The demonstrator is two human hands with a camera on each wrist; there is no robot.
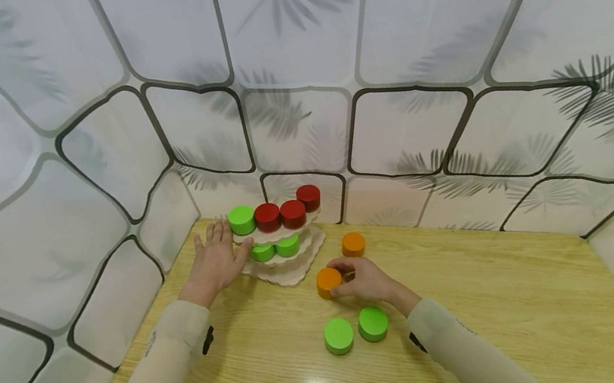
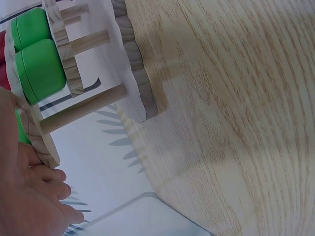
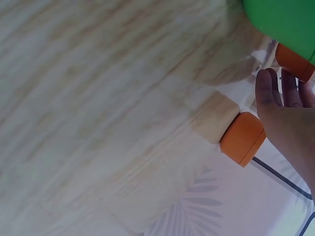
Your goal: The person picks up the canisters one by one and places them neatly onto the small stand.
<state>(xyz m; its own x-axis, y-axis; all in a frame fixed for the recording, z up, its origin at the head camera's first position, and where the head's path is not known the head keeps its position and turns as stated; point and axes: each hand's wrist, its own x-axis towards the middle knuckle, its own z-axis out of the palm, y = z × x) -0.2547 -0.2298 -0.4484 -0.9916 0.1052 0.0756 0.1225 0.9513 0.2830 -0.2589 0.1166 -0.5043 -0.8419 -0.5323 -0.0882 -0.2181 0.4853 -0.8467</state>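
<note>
A wooden stand [image 1: 286, 275] with scalloped tiers bears round blocks. Its top tier carries a green block [image 1: 241, 220] and red blocks [image 1: 268, 217]; lower down sit more green blocks [image 2: 40, 69]. My left hand [image 1: 212, 259] rests at the left edge of the top tier, fingers extended beside the green block and thumb by the rim. In the left wrist view its fingertips [image 2: 58, 175] lie right at the scalloped edge. Between thumb and fingers, my right hand [image 1: 366, 279] pinches an orange round block [image 1: 329, 282] in front of the stand, to its right.
Behind the right hand, a second orange block [image 1: 353, 245] stands on the wooden table [image 1: 507, 294]. Two green blocks [image 1: 339, 336] lie nearer, left of the right sleeve. Patterned walls [image 1: 393, 135] close off the table's back and left sides.
</note>
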